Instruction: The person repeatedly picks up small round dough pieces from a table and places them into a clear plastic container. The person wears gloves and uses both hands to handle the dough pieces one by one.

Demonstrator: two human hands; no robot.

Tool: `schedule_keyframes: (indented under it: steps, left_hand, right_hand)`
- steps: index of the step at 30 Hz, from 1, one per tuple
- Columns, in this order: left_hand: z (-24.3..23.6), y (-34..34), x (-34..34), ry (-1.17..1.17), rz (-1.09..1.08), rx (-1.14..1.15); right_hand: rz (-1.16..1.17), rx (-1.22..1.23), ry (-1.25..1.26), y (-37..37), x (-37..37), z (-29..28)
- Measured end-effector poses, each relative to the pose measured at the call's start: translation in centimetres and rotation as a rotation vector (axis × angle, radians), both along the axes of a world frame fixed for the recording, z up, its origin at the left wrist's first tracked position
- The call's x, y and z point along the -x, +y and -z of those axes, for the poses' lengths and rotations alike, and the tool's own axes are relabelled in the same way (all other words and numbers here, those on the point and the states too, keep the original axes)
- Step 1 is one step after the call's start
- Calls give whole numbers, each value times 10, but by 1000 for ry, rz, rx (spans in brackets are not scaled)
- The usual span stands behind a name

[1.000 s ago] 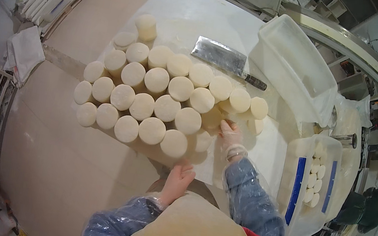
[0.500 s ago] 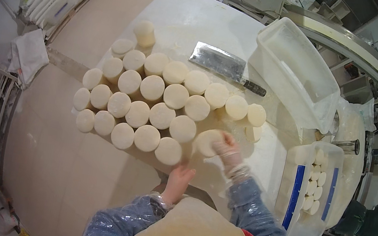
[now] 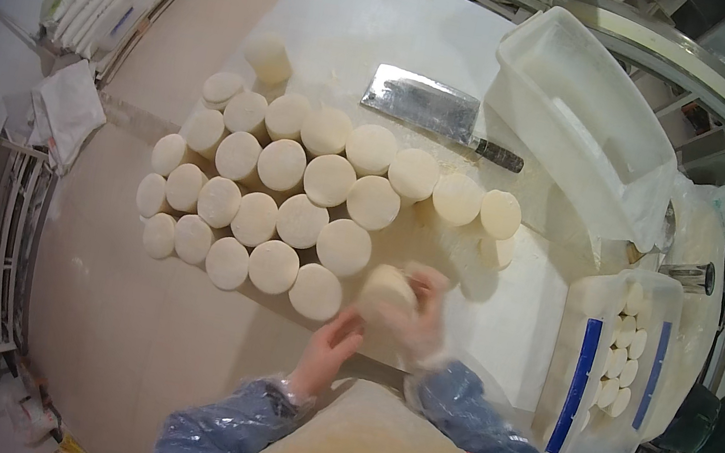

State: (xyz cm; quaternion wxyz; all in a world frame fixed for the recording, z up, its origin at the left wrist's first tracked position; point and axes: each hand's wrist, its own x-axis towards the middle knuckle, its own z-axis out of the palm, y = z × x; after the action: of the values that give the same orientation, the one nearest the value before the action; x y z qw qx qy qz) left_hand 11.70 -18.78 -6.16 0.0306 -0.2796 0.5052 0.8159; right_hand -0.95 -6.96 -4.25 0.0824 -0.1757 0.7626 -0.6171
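My right hand, blurred by motion, grips a pale dough round from its right side, tilting it near the front edge of the white table. Close by on the left is my left hand, fingers stretched up toward that round's lower edge; I cannot tell whether they touch it. Further left, several thick cream-coloured dough rounds stand in staggered rows, the nearest dough round just above my left fingertips. At the right end of the back row, a dough round sits against another one below it.
A cleaver lies flat behind the rows, its dark handle pointing right. Beyond it stands a translucent plastic bin. At the right, a blue-striped plastic box holds several small white pieces. The white table ends just before my body.
My right hand has drawn its dough round down and left, tipping it. My left hand has shifted slightly left and down, and the two hands are closer. The whole view has shifted a little.
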Motion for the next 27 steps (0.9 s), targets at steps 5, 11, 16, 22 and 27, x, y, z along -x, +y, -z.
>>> schedule_keyframes:
  steps: [5, 11, 16, 22, 27]
  left_hand:
    - [-10, -2, -17, 7, 123, -6]
    - [-1, 1, -30, -66, 139, -32]
    - [-5, -11, -35, -155, 77, 14]
    - [-13, -7, -31, -111, 139, 55]
    - [-13, -14, -34, -259, -5, 101]
  right_hand:
    - [-33, -419, 400, 23, 5, 3]
    - [-335, -402, 378, 20, 1, 44]
    - [-15, -292, 475, 32, -3, 59]
    - [-164, -232, 513, 4, 1, 53]
    - [33, -264, 545, 17, 9, 41]
